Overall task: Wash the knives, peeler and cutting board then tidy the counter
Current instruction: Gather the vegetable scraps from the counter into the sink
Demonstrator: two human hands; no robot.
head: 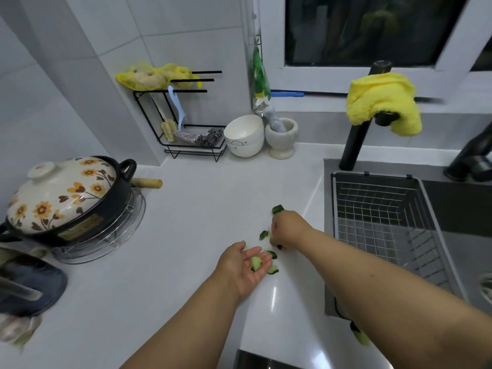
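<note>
Green cucumber peels [264, 234] lie scattered on the white counter [186, 222] beside the sink. My left hand [245, 270] lies palm up with relaxed fingers, and a pale cucumber piece [256, 263] rests on its fingers. My right hand [287, 230] hovers palm down over the scraps with fingers curled, pinching peel pieces; a green bit [278, 209] shows at its far side. Another peel [273, 270] lies just right of my left fingertips. No knife, peeler or cutting board is visible.
A wire drain basket [378, 209] sits in the sink on the right, with a black faucet [356, 139] and yellow cloth [383, 102] behind. A flowered clay pot [66, 198] stands left. White bowls [243, 137], a mortar [282, 139] and a black rack [186, 123] line the back wall.
</note>
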